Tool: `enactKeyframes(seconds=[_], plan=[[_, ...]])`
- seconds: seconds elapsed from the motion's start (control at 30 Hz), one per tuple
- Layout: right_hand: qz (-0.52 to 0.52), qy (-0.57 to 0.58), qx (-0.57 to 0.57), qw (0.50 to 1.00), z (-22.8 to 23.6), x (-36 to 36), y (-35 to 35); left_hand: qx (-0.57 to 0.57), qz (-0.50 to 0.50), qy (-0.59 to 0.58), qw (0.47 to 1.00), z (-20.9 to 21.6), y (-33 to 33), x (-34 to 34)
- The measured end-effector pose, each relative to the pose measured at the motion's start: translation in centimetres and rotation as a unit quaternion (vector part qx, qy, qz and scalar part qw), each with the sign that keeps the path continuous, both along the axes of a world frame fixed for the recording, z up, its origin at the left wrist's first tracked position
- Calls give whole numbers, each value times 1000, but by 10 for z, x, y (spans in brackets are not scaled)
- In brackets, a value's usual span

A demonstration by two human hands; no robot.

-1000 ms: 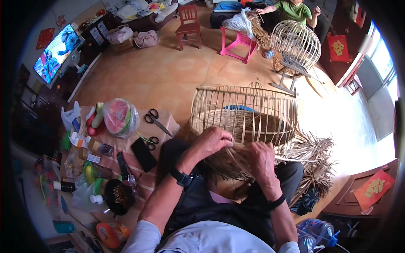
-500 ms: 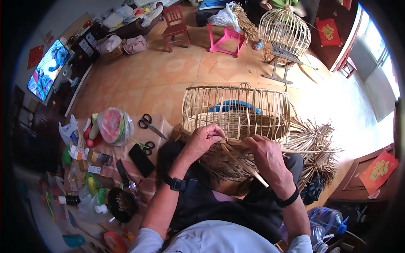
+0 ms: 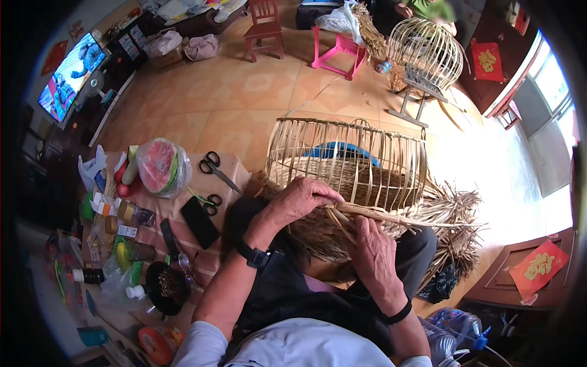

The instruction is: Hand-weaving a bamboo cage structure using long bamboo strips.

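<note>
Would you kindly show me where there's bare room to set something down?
Mainly the tiled floor between red chair and woven basket; a small patch lies on the table, right of the larger scissors. Its left side is crowded with bottles and bags.

White glare across right-hand floor (image 3: 498, 165), dark rim

Two baskets (image 3: 354, 174) (image 3: 425, 55) — two scissors (image 3: 221, 172) (image 3: 212, 205) — one phone (image 3: 200, 222)

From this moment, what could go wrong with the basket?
The left hand works at the near side of the basket; if a strip slips there, the weave might loosen.
The thin upright ribs could bend or crack under a hard pull.
Strip ends reaching right, past the right hand, might snag in the loose heap.
</note>
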State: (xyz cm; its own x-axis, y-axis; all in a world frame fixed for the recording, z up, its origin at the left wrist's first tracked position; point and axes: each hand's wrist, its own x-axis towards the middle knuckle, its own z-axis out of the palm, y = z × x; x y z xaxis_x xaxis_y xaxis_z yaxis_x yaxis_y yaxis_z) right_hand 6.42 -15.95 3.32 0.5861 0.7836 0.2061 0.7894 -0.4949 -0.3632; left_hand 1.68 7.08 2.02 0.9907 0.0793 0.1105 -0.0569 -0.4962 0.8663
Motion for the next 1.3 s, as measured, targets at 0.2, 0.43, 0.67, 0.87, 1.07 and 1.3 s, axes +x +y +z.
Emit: enactKeyframes(seconds=[0.2, 0.43, 0.67, 0.87, 1.07, 1.3], plan=[[20, 223, 67, 972, -14, -31, -12, -32, -4, -8, 999, 0, -7, 3], [-33, 670, 204, 713, 33, -11, -5, 122, 54, -58, 989, -10, -21, -19], [33, 740, 245, 626, 64, 29, -8, 96, 133, -113, 980, -8, -44, -30], [121, 691, 573, 423, 44, 80, -64, -28, 165, -4, 986, -10, -48, -18], [-7, 447, 255, 858, 33, 48, -14, 86, 170, -35, 981, -25, -38, -15], [-124, 406, 284, 860, -15, 96, 34, -150, 187, 65, 969, -36, -59, -5]])
